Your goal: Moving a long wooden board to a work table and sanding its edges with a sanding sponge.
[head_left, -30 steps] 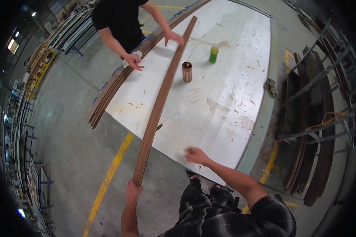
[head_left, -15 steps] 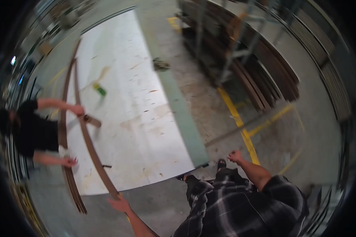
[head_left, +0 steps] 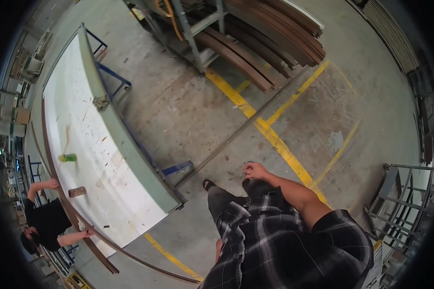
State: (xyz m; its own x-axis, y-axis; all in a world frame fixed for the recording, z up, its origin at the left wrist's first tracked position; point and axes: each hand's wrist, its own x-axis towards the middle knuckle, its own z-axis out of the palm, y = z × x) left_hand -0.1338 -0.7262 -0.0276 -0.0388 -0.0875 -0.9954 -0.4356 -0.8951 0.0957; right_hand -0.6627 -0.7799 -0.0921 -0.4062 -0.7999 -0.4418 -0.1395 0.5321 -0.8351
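Note:
My right hand (head_left: 255, 171) hangs in front of my thigh above the concrete floor, its fingers loosely bent and partly apart, with nothing visible in them. Of my left hand (head_left: 218, 249), only a sliver of skin shows beside my plaid shirt; its fingers are hidden. A long brown strip (head_left: 130, 258) bows from the white-topped table (head_left: 144, 204) toward the lower edge, its near end apart from that skin. At the table's left side, a co-worker in black has one hand (head_left: 88, 233) at the strips and the other (head_left: 50, 184) farther along them.
A green-labelled bottle (head_left: 68, 157) and a short brown piece (head_left: 77, 191) lie on the table. A metal rack (head_left: 197, 29) holds stacked brown boards (head_left: 241, 62). Yellow lines (head_left: 284, 149) and a long thin bar (head_left: 231, 137) cross the floor. A metal frame cart (head_left: 395, 197) stands right.
My view has swung right, shifting the table leftward. My left hand has left the brown strip's near end and drawn back beside my body. The strip now bows lower, past the table edge.

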